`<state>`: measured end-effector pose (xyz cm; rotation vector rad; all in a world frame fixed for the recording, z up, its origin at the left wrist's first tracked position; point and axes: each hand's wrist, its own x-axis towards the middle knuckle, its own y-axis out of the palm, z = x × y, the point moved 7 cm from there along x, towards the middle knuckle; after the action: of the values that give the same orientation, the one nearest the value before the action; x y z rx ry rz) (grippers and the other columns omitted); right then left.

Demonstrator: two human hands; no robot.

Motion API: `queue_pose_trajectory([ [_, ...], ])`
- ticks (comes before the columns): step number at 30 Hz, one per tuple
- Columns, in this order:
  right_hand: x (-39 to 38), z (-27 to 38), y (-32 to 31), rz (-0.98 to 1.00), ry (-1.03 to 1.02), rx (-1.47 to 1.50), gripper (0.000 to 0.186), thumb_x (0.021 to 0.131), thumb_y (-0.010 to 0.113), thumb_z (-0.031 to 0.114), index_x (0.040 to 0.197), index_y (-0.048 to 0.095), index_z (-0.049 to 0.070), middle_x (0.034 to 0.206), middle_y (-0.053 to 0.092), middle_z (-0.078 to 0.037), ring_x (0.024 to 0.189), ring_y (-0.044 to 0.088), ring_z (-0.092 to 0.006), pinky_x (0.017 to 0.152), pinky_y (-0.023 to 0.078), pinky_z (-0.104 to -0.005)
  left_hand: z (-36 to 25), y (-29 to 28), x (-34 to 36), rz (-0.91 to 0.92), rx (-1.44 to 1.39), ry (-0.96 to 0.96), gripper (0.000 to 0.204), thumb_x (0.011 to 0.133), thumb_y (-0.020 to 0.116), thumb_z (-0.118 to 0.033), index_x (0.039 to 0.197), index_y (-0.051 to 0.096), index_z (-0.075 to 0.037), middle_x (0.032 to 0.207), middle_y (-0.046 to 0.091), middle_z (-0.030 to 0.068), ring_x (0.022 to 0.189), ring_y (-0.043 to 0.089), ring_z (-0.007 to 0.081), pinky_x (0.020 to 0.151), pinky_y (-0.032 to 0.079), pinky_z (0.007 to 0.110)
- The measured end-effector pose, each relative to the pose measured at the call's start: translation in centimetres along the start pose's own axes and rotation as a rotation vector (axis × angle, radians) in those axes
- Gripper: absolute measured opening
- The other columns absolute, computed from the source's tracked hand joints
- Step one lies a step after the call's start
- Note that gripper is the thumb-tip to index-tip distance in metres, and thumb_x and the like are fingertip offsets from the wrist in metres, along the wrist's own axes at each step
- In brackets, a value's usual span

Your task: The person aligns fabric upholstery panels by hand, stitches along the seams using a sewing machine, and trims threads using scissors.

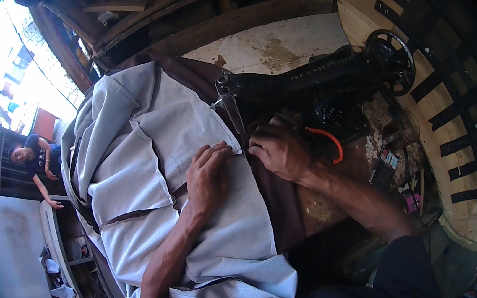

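Note:
A large piece of pale grey fabric [194,120], with seams and folds, spreads under the needle end of a black sewing machine [301,76]. Dark brown fabric [277,198] shows along its right edge and behind it. My left hand [208,178] lies on the grey fabric, fingers stretched out toward the edge by the presser foot. Close by, my right hand [277,148] is closed in a pinch at the fabric's edge, just right of the needle bar [233,115]. Its fingers partly cover what they grip. The exact stitching point is hidden.
Right of the machine are its handwheel [391,62], an orange curved handle [331,144], a glass jar [401,130] and a small pack [388,160]. A wooden frame with black straps [461,129] stands beyond. Another person [38,157] is at the far left.

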<state>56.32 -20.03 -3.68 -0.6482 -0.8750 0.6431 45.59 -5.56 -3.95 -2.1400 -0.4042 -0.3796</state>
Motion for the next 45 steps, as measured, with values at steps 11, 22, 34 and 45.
queue_pose_trajectory([
  [11, -0.3, -2.3, 1.1, 0.002, 0.104, 0.152, 0.017, 0.09, 0.08, 0.023, 0.092, 0.069, 0.011, 0.089, 0.065, -0.007, 0.084, 0.068, -0.0299, 0.073, 0.055, -0.0452, 0.4, -1.9, -0.7, 0.048, -0.077, -0.098, 0.026, 0.087, 0.061, 0.012, 0.105, 0.074, -0.002, 0.112, 0.078, 0.0134, 0.124, 0.071, 0.0307, 0.112, 0.05, 0.046],
  [22, 0.1, -2.6, 2.9, 0.051, 0.132, 0.025, 0.029, 0.091, 0.08, 0.027, 0.114, 0.071, 0.012, 0.092, 0.073, -0.006, 0.087, 0.073, -0.0277, 0.074, 0.058, -0.0439, -1.0, -0.1, -0.7, 0.035, -0.03, -0.032, 0.024, 0.085, 0.067, 0.009, 0.105, 0.074, -0.003, 0.112, 0.077, 0.0122, 0.123, 0.07, 0.0313, 0.111, 0.05, 0.047],
  [34, 0.4, -3.1, 1.6, 0.073, 0.206, 0.049, 0.03, 0.092, 0.079, 0.033, 0.11, 0.072, 0.01, 0.092, 0.074, -0.008, 0.089, 0.073, -0.0295, 0.079, 0.057, -0.0447, -2.2, 0.8, -1.3, 0.198, 0.261, 0.018, 0.035, 0.089, 0.063, -0.001, 0.121, 0.073, -0.011, 0.133, 0.068, 0.0106, 0.14, 0.058, 0.0302, 0.119, 0.04, 0.055],
  [45, -0.6, -3.6, -2.9, 0.022, 0.166, -0.138, 0.021, 0.091, 0.076, 0.022, 0.102, 0.071, 0.005, 0.093, 0.068, -0.014, 0.091, 0.07, -0.0356, 0.081, 0.054, -0.0455, -2.7, 0.7, -1.3, 0.257, 0.198, -0.005, 0.037, 0.091, 0.064, -0.007, 0.127, 0.071, -0.009, 0.141, 0.061, 0.0166, 0.143, 0.053, 0.0371, 0.122, 0.035, 0.061],
])
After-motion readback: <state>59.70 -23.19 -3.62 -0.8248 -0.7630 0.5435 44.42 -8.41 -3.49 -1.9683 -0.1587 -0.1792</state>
